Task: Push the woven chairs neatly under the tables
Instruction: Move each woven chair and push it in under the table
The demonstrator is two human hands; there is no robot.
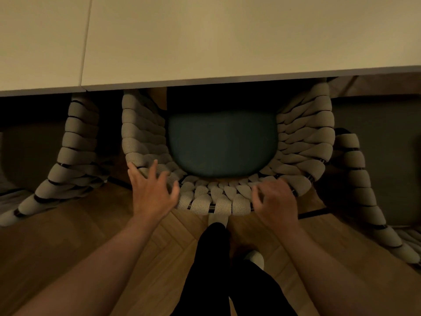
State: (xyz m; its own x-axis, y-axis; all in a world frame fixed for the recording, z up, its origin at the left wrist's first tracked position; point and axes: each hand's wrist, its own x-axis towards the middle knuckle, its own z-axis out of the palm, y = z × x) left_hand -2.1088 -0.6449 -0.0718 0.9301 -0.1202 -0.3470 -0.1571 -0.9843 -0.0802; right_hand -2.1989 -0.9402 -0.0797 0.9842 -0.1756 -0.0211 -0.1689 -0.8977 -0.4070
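A chair with a curved backrest of thick cream woven rope on a dark frame (224, 205) stands directly before the person, its front part under the edge of the pale, smooth-topped table (227, 42), with the armrest ends reaching the table edge. A rounded teal seat cushion (222, 142) lies in the chair, its far part in shadow beneath the tabletop. The left hand (152, 190) is at the left rear curve of the backrest, fingers spread apart and open, the fingertips at or just over the woven rope; firm contact cannot be confirmed. The right hand (274, 200) is at the right rear curve of the backrest, fingers curled loosely downward over the top of the rope, not clamped around it; the view is slightly blurred there. A second woven rope chair (68, 160) stands to the left, and a third woven rope chair (362, 188) to the right, both angled with their fronts toward the table and partly under it. A seam (86, 39) divides the tabletop near the left. Below, the person's dark trouser legs (211, 270) and light socks (255, 258) stand on a wooden herringbone floor (91, 236), one foot placed just behind the middle chair's backrest.
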